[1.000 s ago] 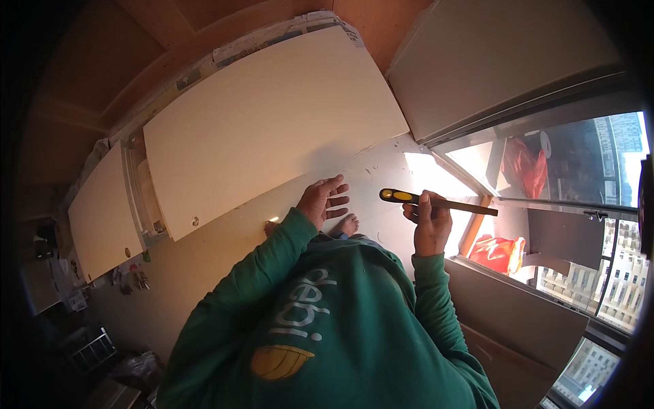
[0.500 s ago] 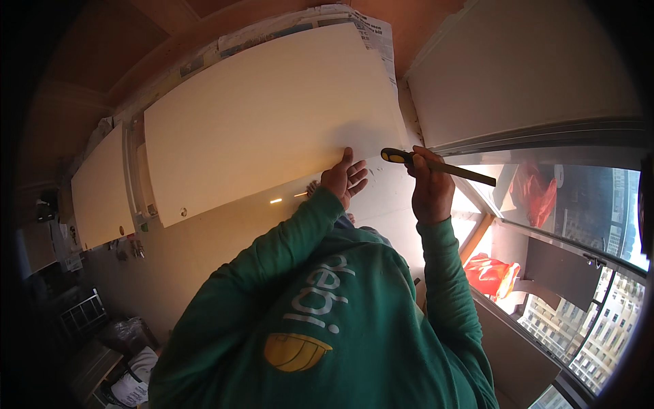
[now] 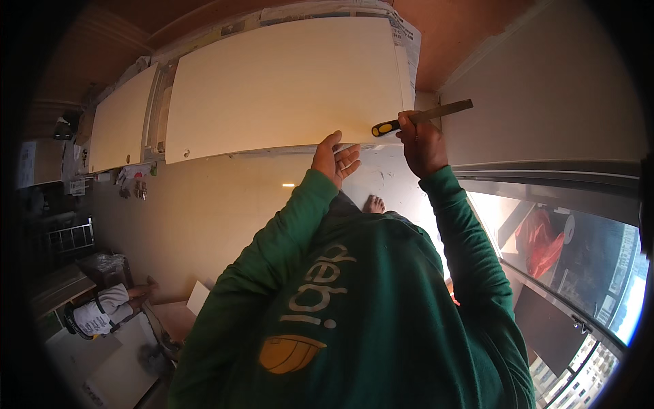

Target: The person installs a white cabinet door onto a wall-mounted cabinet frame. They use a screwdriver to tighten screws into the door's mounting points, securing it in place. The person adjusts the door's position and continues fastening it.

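Pale floor point(image 3: 218, 218) stretches from the near edge of the long white panel point(image 3: 286, 88) to your left sleeve point(image 3: 281, 232); your left hand point(image 3: 332, 162), loosely open and free, is just beside that edge; your right hand point(image 3: 424, 145) is closed round the flat tool point(image 3: 447, 110) near the panel's right corner, blade reaching past it.

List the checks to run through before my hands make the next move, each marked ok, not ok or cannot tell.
1. Tool in hand: ok. The right hand grips the tool where handle meets blade.
2. Left hand free: ok. The left hand is open and holds nothing.
3. Left hand off the large board: cannot tell. It overlaps the near edge in view; contact is unclear.
4. Tool off the large board: cannot tell. The handle overlaps its near right corner in view.
5. Feet covered: not ok. The one foot clearly showing is bare.
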### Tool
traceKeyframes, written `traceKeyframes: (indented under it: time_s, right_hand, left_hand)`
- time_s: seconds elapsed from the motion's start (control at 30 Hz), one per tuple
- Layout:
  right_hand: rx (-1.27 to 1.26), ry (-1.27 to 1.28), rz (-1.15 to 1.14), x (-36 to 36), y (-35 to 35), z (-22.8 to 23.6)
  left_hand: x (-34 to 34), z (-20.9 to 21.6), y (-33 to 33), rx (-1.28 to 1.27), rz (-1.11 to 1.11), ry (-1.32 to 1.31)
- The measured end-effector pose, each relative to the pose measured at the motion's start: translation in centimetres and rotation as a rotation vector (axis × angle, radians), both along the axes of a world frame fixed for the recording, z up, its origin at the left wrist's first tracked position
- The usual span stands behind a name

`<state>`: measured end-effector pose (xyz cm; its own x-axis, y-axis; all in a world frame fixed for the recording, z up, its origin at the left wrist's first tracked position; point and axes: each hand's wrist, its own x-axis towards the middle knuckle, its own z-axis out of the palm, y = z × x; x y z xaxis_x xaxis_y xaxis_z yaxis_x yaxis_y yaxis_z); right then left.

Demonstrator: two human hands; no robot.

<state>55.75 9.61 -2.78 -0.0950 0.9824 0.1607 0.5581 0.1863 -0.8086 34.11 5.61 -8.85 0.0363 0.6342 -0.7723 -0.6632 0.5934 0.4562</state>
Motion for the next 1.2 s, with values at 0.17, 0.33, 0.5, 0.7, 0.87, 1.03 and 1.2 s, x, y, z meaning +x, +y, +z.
traceKeyframes:
  time_s: [0.17,0.33,0.5,0.7,0.87,1.03,1.2]
  right_hand:
    - [0.080,-0.183,0.182,0.4,1.3,0.6]
    - [0.034,-0.137,0.221,0.1,1.5,0.8]
    - [0.153,-0.073,0.255,-0.1,0.9,1.5]
    - [0.415,-0.177,0.359,-0.7,0.4,-0.4]
    - [0.271,-0.202,0.308,-0.8,0.2,-0.3]
    - [0.359,-0.089,0.190,-1.9,-0.9,2.0]
    - [0.309,-0.131,0.183,-1.7,-0.8,-0.5]
  left_hand:
    - [-0.4,-1.6,-2.5,0.058,0.126,0.021]
    - [0.5,-1.3,-4.5,0.038,0.140,0.065]
    - [1.6,0.4,-2.2,0.069,0.076,0.196]
    - [2.0,-0.8,-0.5,0.007,0.009,0.221]
    - [2.4,-0.1,-0.1,0.037,-0.004,0.159]
    - [2.0,-0.5,0.2,0.057,-0.038,0.134]
    - [2.1,-0.2,0.8,0.039,-0.083,0.127]
